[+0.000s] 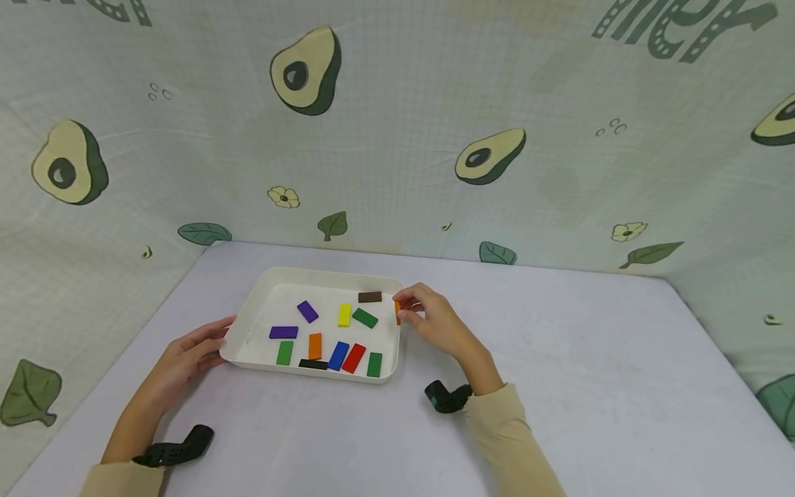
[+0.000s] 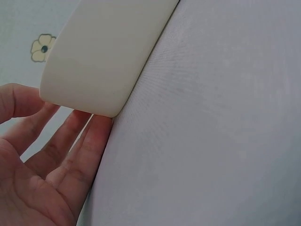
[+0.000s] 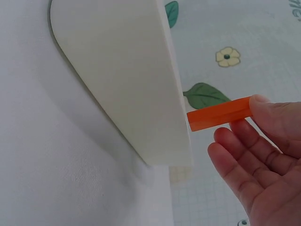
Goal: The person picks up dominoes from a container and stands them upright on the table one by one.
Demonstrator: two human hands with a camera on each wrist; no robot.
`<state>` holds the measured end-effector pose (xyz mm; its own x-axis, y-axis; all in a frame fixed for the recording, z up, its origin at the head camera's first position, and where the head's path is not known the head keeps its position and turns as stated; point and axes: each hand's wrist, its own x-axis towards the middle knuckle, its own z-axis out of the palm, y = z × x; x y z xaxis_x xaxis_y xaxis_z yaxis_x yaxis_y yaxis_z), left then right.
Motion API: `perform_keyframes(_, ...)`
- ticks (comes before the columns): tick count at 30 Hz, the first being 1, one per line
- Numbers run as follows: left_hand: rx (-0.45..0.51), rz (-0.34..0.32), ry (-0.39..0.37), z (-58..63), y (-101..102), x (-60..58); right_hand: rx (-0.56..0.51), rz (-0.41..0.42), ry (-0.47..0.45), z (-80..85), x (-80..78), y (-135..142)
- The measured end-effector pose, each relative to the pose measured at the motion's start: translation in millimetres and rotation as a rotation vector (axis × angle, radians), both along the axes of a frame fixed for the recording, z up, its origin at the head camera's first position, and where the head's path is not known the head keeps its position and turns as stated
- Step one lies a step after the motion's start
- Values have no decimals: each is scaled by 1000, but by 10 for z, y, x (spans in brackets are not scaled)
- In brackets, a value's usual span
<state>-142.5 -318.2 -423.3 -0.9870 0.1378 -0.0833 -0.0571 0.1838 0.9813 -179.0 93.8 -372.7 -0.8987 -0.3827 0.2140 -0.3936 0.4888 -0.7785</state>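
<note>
A white tray (image 1: 335,277) lies on the table with several small coloured blocks in it. At its right rim my right hand (image 1: 435,321) pinches an orange block (image 3: 220,114) between thumb and fingers, just above the edge. My left hand (image 1: 189,352) touches the tray's left end with its fingers extended; the left wrist view shows the fingertips against the tray's outer wall (image 2: 103,56). Inside lie purple blocks (image 1: 283,333), a yellow block (image 1: 344,315), a brown block (image 1: 370,297), a blue block (image 1: 338,356), a red block (image 1: 354,359) and another orange block (image 1: 315,346).
Green blocks (image 1: 364,317) and a black block (image 1: 313,364) are also in the tray. A white cloth covers the table (image 1: 559,373). Behind it hangs a curtain (image 1: 397,138) printed with avocados and leaves. Each wrist wears a black strap device (image 1: 177,449).
</note>
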Motion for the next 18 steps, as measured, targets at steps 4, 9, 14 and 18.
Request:
perform_keyframes(4, 10, -5, 0, -2, -8, -2, -28, -3, 11, 6, -16, 47)
perform_keyframes(9, 35, -17, 6, -17, -14, -3, -39, -37, -4, -5, -47, 120)
perform_keyframes(14, 28, -18, 4, -26, -18, -3, -32, -82, -18, -37, -87, 203)
perform_keyframes(18, 30, -21, 11, -33, -18, -5, -20, -120, -15, -49, -103, 256)
